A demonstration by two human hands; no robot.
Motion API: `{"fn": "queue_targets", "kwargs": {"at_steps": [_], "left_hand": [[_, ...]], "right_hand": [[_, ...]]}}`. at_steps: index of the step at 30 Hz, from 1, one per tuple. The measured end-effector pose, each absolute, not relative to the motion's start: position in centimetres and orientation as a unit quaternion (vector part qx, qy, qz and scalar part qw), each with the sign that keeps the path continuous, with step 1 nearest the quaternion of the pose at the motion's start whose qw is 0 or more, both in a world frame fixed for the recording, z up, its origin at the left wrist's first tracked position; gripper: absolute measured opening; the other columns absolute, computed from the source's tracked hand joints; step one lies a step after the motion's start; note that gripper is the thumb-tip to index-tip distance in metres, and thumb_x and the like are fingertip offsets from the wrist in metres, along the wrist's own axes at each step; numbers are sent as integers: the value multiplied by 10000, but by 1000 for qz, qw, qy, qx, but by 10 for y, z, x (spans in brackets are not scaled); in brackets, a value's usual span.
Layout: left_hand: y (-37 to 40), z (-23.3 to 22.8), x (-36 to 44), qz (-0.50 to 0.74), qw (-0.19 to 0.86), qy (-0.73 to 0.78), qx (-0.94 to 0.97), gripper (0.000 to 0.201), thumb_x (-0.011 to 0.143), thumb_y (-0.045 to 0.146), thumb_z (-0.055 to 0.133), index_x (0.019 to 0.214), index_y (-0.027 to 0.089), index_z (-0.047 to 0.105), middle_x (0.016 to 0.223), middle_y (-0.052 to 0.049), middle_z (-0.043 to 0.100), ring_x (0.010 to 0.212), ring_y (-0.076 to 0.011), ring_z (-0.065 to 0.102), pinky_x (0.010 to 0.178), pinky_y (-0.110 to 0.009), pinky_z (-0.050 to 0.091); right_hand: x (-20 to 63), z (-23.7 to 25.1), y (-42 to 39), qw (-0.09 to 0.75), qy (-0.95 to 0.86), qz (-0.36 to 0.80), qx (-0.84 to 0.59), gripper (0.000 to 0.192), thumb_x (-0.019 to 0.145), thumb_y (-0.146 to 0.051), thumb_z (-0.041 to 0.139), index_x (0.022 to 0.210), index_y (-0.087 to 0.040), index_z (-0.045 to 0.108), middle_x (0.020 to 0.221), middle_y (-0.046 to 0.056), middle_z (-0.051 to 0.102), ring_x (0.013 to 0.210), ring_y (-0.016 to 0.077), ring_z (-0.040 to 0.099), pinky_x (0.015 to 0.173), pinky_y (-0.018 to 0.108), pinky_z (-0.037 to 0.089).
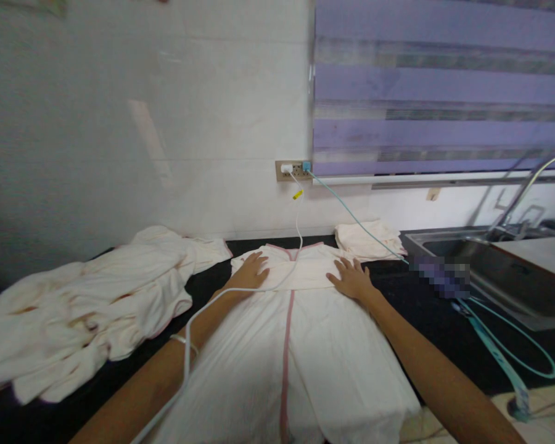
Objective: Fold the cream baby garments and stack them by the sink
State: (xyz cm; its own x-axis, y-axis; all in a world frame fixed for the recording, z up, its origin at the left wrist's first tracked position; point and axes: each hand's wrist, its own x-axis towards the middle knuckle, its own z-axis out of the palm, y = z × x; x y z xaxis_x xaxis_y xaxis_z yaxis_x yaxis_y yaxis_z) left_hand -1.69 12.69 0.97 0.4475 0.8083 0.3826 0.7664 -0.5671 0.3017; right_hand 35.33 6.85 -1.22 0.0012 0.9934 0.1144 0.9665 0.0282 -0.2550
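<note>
A cream garment with pink trim [333, 345] is spread over the black counter and hangs past its front edge. Across its upper part lies a flat cream band of cloth [300, 275]. My left hand [250, 273] rests flat on the left end of that band, fingers stretched out. On the right end, my right hand [351, 279] lies with its fingers spread. Neither hand grips anything. A white power cord [240, 289] crosses the band and my left forearm; its lower end runs out of view.
Crumpled cream garments [97, 302] are heaped at left. Folded cloth [367, 239] sits at the back right. A wall socket [298, 171] holds two plugs. At right are a teal cable [351, 213], a teal strap [494, 351] and a steel sink [504, 277]. A purple blind [435, 92] hangs behind.
</note>
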Motion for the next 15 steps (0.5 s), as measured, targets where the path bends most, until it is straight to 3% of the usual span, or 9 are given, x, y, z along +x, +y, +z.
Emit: {"fn": "queue_targets", "kwargs": {"at_steps": [3,5,10,13,15], "left_hand": [[64,18,-42,251,68,476,840,479,982,424,443,1325,135,610,1511,-174,524,1446,-289,437,1230,-481,321],[11,24,-61,293,103,501,808,478,958,478,492,1284,166,647,1423,-141,608,1367,-285,526,1216,-479,349],[-131,11,-110,487,187,633,572,500,818,628,612,1019,184,722,1059,-93,738,1017,-278,697,922,-389,576],[-196,-20,-133,575,227,674,405,544,692,660,733,939,176,698,822,-44,703,793,-246,692,770,-357,589],[-222,-39,-136,614,282,667,315,610,599,660,800,940,170,675,848,-46,698,799,-247,693,734,-352,594]], "right_hand": [[352,-11,64,118,-709,57,-693,802,954,-756,333,1593,-272,370,1673,115,282,1530,463,142,1128,791,102],[352,-5,62,166,-704,44,-689,777,977,-715,325,1586,-234,369,1666,148,282,1526,442,183,1133,781,134],[362,39,28,452,-679,-43,-577,644,1005,-576,392,1440,-110,483,1510,244,446,1445,344,379,1179,591,318],[368,48,-43,582,-625,-38,-519,532,976,-552,499,1324,-154,552,1314,191,580,1251,300,546,1077,517,458],[367,30,-110,653,-552,16,-518,459,976,-521,528,1280,-180,562,1242,147,611,1124,258,612,993,462,516]]}}
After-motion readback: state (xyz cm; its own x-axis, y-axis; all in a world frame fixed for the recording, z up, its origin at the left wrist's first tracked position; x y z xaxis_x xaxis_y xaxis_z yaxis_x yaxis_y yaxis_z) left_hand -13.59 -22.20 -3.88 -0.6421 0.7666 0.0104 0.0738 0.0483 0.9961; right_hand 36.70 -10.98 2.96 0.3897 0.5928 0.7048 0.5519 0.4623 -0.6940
